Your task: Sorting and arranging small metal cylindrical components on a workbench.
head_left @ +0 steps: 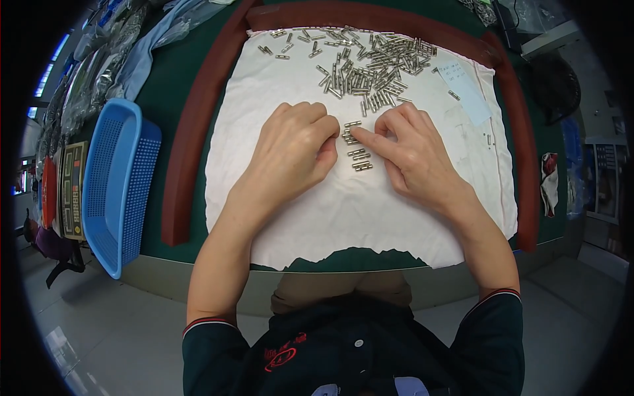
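Observation:
A short column of small silvery metal cylinders with dark grooves (361, 156) lies on the white cloth (304, 228) between my hands. My left hand (290, 148) is closed just left of the column, its fingers curled inward, and whatever they hold is hidden. From the right, my right hand (416, 148) reaches in with the index finger stretched out, its tip on the upper cylinders of the column. The thumb and the other fingers of that hand are bent, apart from the index finger. Farther off, a large loose pile of the same cylinders (360, 82) spreads over the cloth.
Dark red padded bars (185, 152) border the cloth at left, back and right. A pale blue paper slip (465, 92) lies at the right, with a few stray cylinders around it. At far left stand a blue plastic basket (146, 178) and a box (72, 191) beside it.

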Motion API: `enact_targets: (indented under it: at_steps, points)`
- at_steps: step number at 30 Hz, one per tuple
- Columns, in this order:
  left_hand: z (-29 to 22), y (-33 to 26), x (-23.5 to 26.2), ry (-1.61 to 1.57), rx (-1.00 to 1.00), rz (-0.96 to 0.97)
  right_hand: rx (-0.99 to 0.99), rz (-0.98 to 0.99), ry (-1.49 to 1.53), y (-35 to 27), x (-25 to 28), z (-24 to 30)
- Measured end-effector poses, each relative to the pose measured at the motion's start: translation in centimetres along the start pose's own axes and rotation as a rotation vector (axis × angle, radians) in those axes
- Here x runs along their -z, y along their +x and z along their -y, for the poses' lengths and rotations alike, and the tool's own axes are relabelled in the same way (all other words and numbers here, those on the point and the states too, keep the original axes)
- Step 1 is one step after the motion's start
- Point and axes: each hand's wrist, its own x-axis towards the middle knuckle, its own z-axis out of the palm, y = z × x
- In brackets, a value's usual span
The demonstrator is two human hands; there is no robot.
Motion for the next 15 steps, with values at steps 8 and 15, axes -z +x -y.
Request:
enact_targets:
  at_steps: [8,15]
  points:
    - [0.1,0.0,0.0,0.006,0.016,0.017,0.031,0.010,0.053,-0.1,0.4,0.0]
    - [0.0,0.0,0.1,0.000,0.032,0.021,0.084,-0.025,0.145,-0.1,1.0,-0.3]
